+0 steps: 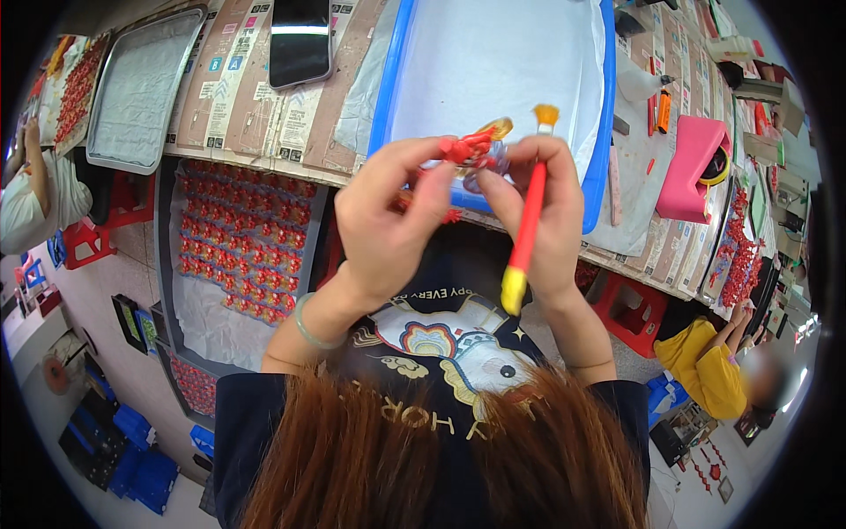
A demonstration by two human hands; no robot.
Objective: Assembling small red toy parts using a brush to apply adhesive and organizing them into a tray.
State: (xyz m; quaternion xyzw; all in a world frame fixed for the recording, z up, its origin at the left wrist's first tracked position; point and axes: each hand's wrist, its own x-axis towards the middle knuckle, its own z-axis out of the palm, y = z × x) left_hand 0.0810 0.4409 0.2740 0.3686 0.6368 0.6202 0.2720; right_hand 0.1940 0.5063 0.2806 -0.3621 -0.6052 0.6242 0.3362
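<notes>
My left hand is closed on a small red ornament with gold and clear-looking parts, pinched between thumb and fingers. Its exact kind is too small to make out. My right hand has a paintbrush tucked along its fingers, the orange bristles pointing away from me and the yellow handle end toward me. The fingertips of that same hand also touch the ornament's right side. Both hands are raised over the near edge of a blue tray lined with white sheet.
To the left, a grey tray carries rows of red ornaments. A phone and a metal tray rest on the table. At right are an orange cutter and a pink tape dispenser. A person in yellow works at far right.
</notes>
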